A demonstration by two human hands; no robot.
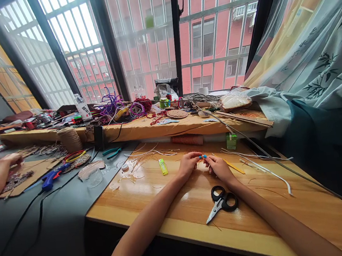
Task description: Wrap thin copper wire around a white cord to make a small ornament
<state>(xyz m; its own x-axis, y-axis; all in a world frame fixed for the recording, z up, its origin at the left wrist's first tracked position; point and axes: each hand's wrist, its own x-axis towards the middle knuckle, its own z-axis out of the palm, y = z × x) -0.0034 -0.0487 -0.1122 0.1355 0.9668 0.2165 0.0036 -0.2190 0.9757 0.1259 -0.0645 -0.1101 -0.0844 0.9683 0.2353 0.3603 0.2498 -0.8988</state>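
Observation:
My left hand point(188, 164) and my right hand point(218, 167) meet over the wooden table point(181, 210), fingertips pinched together on a thin orange cord point(199, 162) that is hard to make out. Black-handled scissors point(220, 202) lie just in front of my right wrist. A yellow lighter point(163, 166) rests left of my left hand. A yellow strip point(234, 167) lies beside my right hand. Loose thin strands point(145, 158) spread over the table behind the lighter.
Another person's hand point(9, 160) rests on cardboard at the far left, near a blue glue gun point(51, 178). A twine spool point(69, 139), teal pliers point(112, 152), a green box point(231, 141) and long canes point(266, 168) lie around. The cluttered windowsill point(146, 127) holds cords and a bottle point(82, 108).

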